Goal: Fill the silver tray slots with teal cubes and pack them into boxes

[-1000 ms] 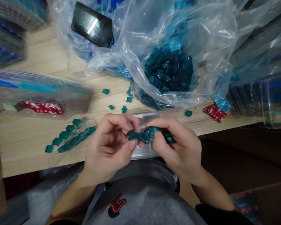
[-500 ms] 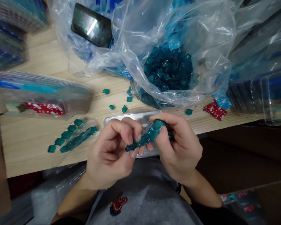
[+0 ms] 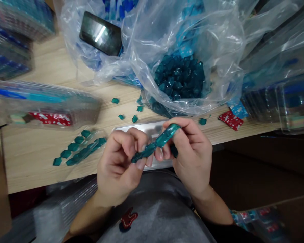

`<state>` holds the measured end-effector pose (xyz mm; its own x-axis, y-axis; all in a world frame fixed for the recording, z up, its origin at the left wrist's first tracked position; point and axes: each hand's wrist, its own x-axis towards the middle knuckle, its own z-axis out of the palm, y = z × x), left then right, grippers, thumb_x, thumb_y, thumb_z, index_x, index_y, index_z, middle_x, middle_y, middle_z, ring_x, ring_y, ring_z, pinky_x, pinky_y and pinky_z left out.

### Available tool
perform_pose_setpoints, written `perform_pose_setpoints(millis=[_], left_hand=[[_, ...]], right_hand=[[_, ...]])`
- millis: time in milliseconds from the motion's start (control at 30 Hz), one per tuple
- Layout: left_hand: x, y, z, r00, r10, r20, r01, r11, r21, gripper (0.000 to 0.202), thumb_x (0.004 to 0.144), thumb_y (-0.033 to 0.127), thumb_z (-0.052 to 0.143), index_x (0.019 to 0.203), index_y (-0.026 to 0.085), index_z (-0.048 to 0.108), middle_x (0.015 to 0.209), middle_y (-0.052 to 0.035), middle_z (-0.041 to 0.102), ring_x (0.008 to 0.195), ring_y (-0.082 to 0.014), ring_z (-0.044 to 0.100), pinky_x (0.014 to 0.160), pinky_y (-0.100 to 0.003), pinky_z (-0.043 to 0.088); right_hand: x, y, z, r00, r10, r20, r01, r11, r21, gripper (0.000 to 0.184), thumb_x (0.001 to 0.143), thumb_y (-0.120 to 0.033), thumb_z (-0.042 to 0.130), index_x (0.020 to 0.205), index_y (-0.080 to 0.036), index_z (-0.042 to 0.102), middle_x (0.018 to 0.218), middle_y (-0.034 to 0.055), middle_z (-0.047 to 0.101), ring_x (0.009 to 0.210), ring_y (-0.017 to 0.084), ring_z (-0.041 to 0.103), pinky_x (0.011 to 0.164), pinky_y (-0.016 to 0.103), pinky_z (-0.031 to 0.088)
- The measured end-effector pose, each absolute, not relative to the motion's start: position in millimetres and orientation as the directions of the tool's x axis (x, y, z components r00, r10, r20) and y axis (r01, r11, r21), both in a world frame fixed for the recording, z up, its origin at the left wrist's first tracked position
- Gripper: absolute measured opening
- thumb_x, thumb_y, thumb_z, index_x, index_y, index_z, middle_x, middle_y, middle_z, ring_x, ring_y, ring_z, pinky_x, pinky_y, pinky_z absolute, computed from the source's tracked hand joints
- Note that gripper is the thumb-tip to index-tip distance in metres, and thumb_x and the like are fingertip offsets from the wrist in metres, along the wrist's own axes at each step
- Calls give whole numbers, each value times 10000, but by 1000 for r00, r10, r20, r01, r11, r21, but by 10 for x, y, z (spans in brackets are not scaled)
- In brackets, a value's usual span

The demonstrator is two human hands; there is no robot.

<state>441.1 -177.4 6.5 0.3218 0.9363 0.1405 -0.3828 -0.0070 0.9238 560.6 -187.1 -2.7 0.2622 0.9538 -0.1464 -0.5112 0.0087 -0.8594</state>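
A strip of glossy teal gel pieces (image 3: 164, 137) stretches between my two hands above a silvery tray (image 3: 152, 130). Its lower end is pinched by the thumb and fingers of my left hand (image 3: 119, 165). My right hand (image 3: 192, 155) grips the upper end between thumb and forefinger, and another dark teal piece shows under its curled fingers. To the left, separate teal pieces (image 3: 73, 146) form a slanted row beside a clear plastic sleeve with more teal pieces (image 3: 86, 152). Several loose teal pieces (image 3: 134, 118) lie beyond my hands.
An open plastic bag (image 3: 223, 67) holds a heap of teal pieces (image 3: 179, 77). A phone (image 3: 101, 33) rests on plastic to its left. Stacked clear cases (image 3: 45, 104) stand at left, more cases (image 3: 294, 104) at right. A red packet (image 3: 230, 120) lies near the table's edge.
The strip has been turned and straightened between my hands, its upper end now showing longer and smoother. My right hand has shifted slightly left; the left keeps its pinch.
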Motion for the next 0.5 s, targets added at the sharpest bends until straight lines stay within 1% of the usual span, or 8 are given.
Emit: perform_pose_setpoints(millis=[67,133,200,233,300,367,433,500], left_hand=[[4390,-1785,119,278,957,89,-425,39,904,184,844,98,681,835,194,524,767,43,487,616,-54,547,610,-193,551],[4329,-1788,168,189,977,103,-466,-4,885,199,801,103,734,860,201,571,749,61,503,574,-36,537,622,-169,563],[4243,-1774,178,131,983,126,-422,-60,905,204,794,118,744,928,209,619,761,58,544,569,-39,553,635,-174,580],[4199,-1760,167,136,985,111,-350,-57,935,199,811,132,732,963,215,634,793,46,575,597,-52,581,649,-190,590],[4122,-1724,128,201,978,57,-153,-26,988,173,848,165,705,1001,227,652,858,18,619,661,-81,629,654,-214,598],[4067,-1682,103,290,956,37,57,-56,997,189,857,165,694,1025,246,659,898,8,642,720,-98,654,651,-209,588],[4030,-1641,114,379,923,69,230,-166,959,233,852,132,683,1049,252,654,927,4,662,787,-110,662,687,-203,577],[4005,-1598,147,468,880,86,372,-285,883,262,869,121,653,1094,255,636,966,-3,670,856,-127,656,753,-227,568]], right_hand=[[5676,-1847,-56,357,923,-140,-483,54,-874,111,903,-172,527,857,-223,614,505,-84,492,394,70,474,397,191,416],[5786,-1838,-87,500,859,-110,-447,148,-882,145,894,-154,502,826,-242,594,549,-77,516,400,64,458,378,184,369],[5894,-1858,-110,579,813,-58,-378,205,-903,162,888,-134,505,819,-248,597,639,-62,590,433,56,479,380,179,347],[5936,-1879,-119,558,830,-31,-324,183,-928,157,894,-132,523,841,-245,618,693,-48,635,452,56,503,389,182,362],[5988,-1931,-131,491,871,-1,-227,127,-966,143,908,-133,560,905,-236,660,774,-22,692,486,62,540,414,189,403],[6010,-1978,-145,443,897,5,-184,97,-978,144,925,-144,571,958,-240,673,801,-18,705,512,65,554,447,190,439],[6022,-2012,-163,443,896,9,-170,94,-981,159,929,-132,571,971,-243,676,786,-29,690,525,59,550,465,180,449],[6036,-2040,-178,427,904,15,-131,78,-988,174,934,-122,560,975,-241,680,774,-37,675,530,53,545,473,174,446]])
